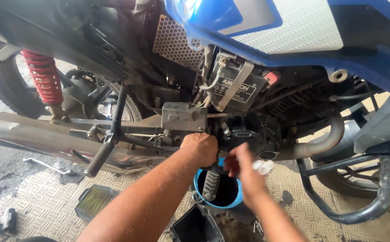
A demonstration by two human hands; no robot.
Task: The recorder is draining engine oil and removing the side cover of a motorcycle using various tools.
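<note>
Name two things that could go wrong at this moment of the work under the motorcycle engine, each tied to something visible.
The blue basin sits under the engine, partly covered by the footpeg; liquid could splash off it onto the floor. The left hand works close beside the exhaust pipe; if hot, it could burn. The right hand is blurred.

Patterned floor (47, 201) — air filter (95, 201), wrench (47, 165).
</note>
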